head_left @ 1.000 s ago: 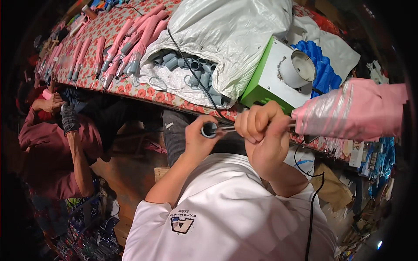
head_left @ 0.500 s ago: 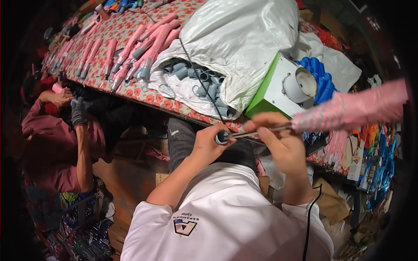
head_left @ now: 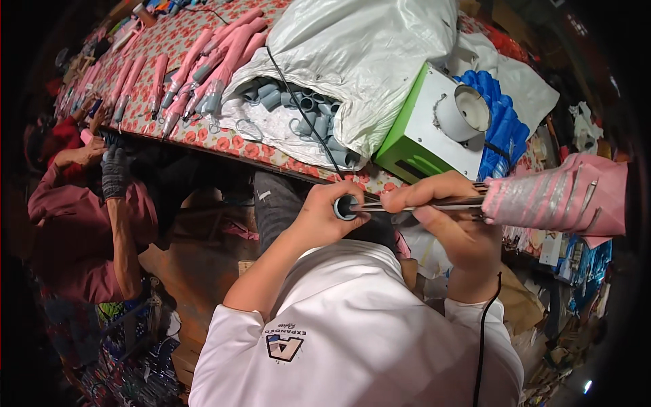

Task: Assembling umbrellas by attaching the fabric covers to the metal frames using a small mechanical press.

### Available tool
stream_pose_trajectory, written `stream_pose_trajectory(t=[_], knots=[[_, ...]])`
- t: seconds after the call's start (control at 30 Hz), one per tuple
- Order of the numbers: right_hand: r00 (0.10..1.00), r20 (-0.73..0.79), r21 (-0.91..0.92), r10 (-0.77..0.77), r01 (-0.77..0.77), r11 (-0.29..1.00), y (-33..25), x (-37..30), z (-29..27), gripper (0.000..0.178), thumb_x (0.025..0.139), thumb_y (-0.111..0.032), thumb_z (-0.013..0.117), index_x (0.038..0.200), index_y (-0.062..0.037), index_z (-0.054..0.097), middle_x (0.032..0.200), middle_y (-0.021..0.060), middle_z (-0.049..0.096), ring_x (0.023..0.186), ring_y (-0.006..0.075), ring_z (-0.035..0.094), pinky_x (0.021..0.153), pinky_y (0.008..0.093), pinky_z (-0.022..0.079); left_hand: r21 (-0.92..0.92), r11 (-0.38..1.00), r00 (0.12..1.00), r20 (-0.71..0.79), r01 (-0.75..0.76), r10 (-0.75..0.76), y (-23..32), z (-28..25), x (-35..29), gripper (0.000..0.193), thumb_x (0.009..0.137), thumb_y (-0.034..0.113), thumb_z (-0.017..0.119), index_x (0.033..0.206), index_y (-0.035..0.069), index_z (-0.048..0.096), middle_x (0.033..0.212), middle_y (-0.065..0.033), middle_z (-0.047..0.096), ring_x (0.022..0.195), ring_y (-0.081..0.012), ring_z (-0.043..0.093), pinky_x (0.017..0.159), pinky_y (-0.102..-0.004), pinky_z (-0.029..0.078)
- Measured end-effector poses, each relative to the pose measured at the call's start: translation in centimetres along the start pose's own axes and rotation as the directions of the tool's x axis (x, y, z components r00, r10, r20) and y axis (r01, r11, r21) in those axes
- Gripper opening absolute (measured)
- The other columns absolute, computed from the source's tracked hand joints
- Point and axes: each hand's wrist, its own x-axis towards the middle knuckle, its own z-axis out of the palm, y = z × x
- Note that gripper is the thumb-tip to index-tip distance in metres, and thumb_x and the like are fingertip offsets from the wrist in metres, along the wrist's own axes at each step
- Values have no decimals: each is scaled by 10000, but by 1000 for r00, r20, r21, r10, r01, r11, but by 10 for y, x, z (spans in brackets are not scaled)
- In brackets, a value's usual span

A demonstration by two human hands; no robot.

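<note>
My left hand [head_left: 324, 216] is wrapped round a grey hollow umbrella handle [head_left: 346, 206], its open end facing right. My right hand [head_left: 451, 220] pinches the metal shaft [head_left: 434, 203] of a pink folded umbrella [head_left: 556, 198]. The shaft's left tip meets the mouth of the handle; how deep it sits inside cannot be made out. The umbrella's canopy, pink with silvery stripes, juts out to the right, roughly level, with metal ribs showing at its inner end. Both hands are above my lap at the table's edge.
On the flowered tablecloth [head_left: 234, 144] lies a white sack [head_left: 366, 68] with several grey handles [head_left: 306, 125]. A green and white machine [head_left: 434, 125] with a round cup stands beside blue bundled fabric [head_left: 498, 122]. Several pink umbrellas [head_left: 224, 57] lie farther left. A co-worker [head_left: 88, 224] sits at left.
The pink umbrella has swung down at its far end and is more level. My right hand has shifted slightly right and turned with it. My left hand still grips the handle.
</note>
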Motion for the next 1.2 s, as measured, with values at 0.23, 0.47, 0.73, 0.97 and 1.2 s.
stream_pose_trajectory(t=[0.23, 0.47, 0.73, 0.97, 1.2], knots=[[993, -104, -143, 48, -63, 988, -2, 4, 20, 159, 828, 62, 560, 981, 20, 564, 916, 160, 667, 862, 250, 650, 835, 329, 507, 113, 993, 988, -145, -37, 54, -9, 6, -4, 212, 656, -42, 730, 793, 53, 599, 727, -25, 622, 621, -162, 542, 636, -266, 451], [878, -169, -318, -447, 381, 868, 58, 14, 4, 147, 837, 2, 632, 970, 8, 568, 904, 132, 663, 762, 194, 609, 744, 270, 480, 97, 995, 956, -291, -10, 38, -16, 19, -2, 210, 657, -31, 738, 792, 55, 603, 723, -25, 624, 615, -166, 554, 621, -263, 456], [800, -385, -243, -459, 392, 887, 22, 14, -8, 300, 927, -349, 571, 860, -59, 533, 699, 41, 569, 595, 129, 498, 592, 217, 388, 62, 997, 981, -184, -53, 63, -11, 32, 0, 227, 654, -3, 767, 808, 63, 613, 741, -23, 630, 626, -169, 563, 628, -262, 463], [948, -146, 718, -283, 299, 629, -12, 21, -50, 465, 937, -559, 455, 710, -156, 406, 510, -52, 377, 446, 68, 277, 492, 223, 237, 183, 980, 982, -155, -80, 109, 22, 56, 24, 470, 708, 169, 794, 1097, 29, 570, 1045, -128, 611, 902, -241, 582, 784, -326, 468], [853, -208, 343, -479, 523, 780, -100, 51, -160, 572, 929, -684, 313, 695, -169, 398, 511, -65, 327, 427, 55, 197, 448, 240, 200, 287, 885, 930, 134, -367, 342, 43, 75, 2, 743, 797, 258, 727, 1386, -26, 373, 1367, -208, 454, 1215, -344, 479, 993, -392, 412]])
